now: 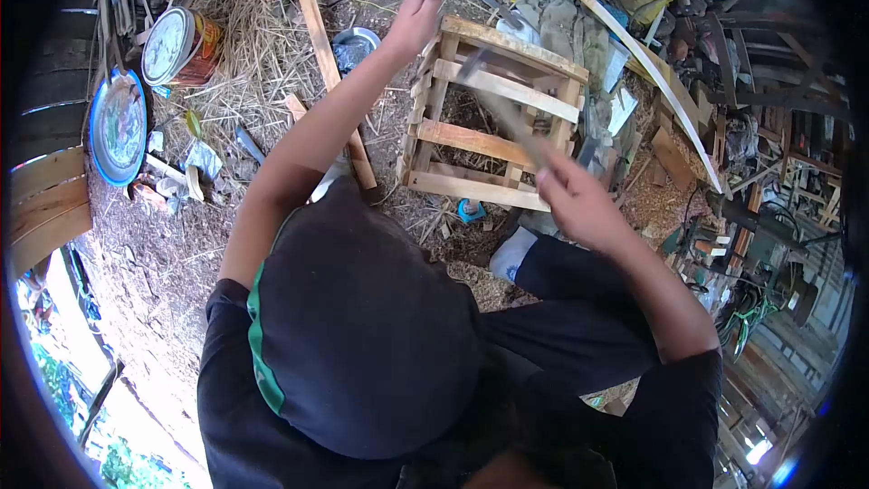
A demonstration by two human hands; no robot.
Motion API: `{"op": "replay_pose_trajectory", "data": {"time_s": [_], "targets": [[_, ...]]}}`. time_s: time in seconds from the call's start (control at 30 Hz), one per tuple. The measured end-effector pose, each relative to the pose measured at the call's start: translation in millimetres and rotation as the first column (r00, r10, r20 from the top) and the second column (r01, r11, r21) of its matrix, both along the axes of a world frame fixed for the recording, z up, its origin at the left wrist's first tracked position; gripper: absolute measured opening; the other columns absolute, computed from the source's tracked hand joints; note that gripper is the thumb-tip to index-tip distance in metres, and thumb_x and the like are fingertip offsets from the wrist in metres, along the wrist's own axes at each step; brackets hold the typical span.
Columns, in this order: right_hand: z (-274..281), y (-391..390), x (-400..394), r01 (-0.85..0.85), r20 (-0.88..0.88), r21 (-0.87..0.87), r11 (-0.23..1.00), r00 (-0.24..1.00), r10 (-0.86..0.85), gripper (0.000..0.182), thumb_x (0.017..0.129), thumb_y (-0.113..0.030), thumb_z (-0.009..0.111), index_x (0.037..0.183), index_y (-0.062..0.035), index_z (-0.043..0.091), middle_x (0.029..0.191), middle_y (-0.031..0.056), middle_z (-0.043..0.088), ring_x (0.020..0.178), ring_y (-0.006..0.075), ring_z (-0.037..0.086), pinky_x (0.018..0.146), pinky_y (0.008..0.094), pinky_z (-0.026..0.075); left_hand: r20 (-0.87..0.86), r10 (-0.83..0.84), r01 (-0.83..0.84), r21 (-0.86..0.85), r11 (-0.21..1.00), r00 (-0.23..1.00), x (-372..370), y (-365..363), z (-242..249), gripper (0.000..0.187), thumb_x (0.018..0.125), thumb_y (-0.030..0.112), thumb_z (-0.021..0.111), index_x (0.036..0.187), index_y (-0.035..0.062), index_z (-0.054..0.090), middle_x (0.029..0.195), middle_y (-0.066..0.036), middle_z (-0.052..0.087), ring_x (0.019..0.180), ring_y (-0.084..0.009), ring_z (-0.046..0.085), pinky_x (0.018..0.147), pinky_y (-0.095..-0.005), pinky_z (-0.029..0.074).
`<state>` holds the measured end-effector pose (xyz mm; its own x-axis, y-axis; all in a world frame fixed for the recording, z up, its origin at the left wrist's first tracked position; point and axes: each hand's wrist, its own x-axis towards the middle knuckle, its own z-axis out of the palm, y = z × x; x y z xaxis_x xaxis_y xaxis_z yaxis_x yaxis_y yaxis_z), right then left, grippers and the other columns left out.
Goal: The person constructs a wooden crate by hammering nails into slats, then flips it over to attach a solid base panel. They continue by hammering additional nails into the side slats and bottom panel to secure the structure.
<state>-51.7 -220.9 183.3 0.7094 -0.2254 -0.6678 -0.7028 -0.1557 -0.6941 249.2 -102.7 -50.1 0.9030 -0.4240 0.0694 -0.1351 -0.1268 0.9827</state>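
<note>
A slatted wooden crate [489,81] stands on the littered ground in front of me. My left hand [416,20] is at its upper left corner, fingers bent together; what they hold, if anything, is too small to make out. My right hand [575,204] is closed round the handle of a hammer [507,113] at the crate's lower right. The hammer reaches up and left over the slats, and its head is blurred by motion. Below the crate sits a small blue-topped container [471,210].
A paint bucket [181,47] and a blue-rimmed basin [119,127] are at the left. A long wooden strip [321,36] lies left of the crate. Another curved strip [652,72] and scrap wood lie right. A metal bowl [356,49] is near my left forearm.
</note>
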Motion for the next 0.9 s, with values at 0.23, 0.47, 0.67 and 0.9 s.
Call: {"op": "replay_pose_trajectory", "data": {"time_s": [0.23,0.47,0.67,0.9], "targets": [[3,-24,9,-0.013,-0.119,0.136,0.991,0.992,0.029,0.052,0.109,-0.019,0.054,0.16,-0.0102,0.045,0.075,-0.004,0.05,0.052,0.0046,0.04,0.047,0.0233,0.033,-0.201,-0.214,0.224,0.03,0.974,0.956,1,-37,2,0.04,0.111,0.04,0.053,0.112,0.0015,0.063,0.103,-0.008,0.073,0.1,-0.0156,0.063,0.096,-0.0323,0.049],[13,-24,24,0.289,0.069,0.06,0.956,0.954,-0.293,0.055,0.111,-0.02,0.05,0.163,-0.0114,0.038,0.077,-0.0029,0.05,0.045,0.0026,0.037,0.04,0.0202,0.03,-0.271,-0.164,0.179,0.034,0.983,0.949,6,-42,-20,0.041,0.112,0.041,0.05,0.11,0.0024,0.066,0.103,-0.005,0.075,0.093,-0.0145,0.063,0.09,-0.0317,0.05],[4,-34,18,-0.186,-0.274,0.165,0.969,0.935,0.226,0.051,0.109,-0.018,0.051,0.16,-0.0138,0.045,0.081,-0.0028,0.058,0.053,0.0032,0.044,0.048,0.0213,0.037,-0.322,-0.16,0.19,0.062,0.98,0.933,7,-42,-16,0.041,0.113,0.039,0.048,0.113,0.0021,0.064,0.102,-0.007,0.075,0.094,-0.0155,0.063,0.088,-0.034,0.051],[57,-57,51,0.211,0.017,0.032,0.977,0.977,-0.212,0.051,0.108,-0.02,0.055,0.158,-0.0136,0.049,0.079,-0.0042,0.054,0.053,0.0031,0.041,0.047,0.022,0.034,-0.266,-0.136,0.178,0.14,0.974,0.954,8,-44,-22,0.039,0.112,0.037,0.049,0.113,0.0002,0.061,0.102,-0.01,0.074,0.093,-0.0198,0.064,0.089,-0.037,0.051]]}}
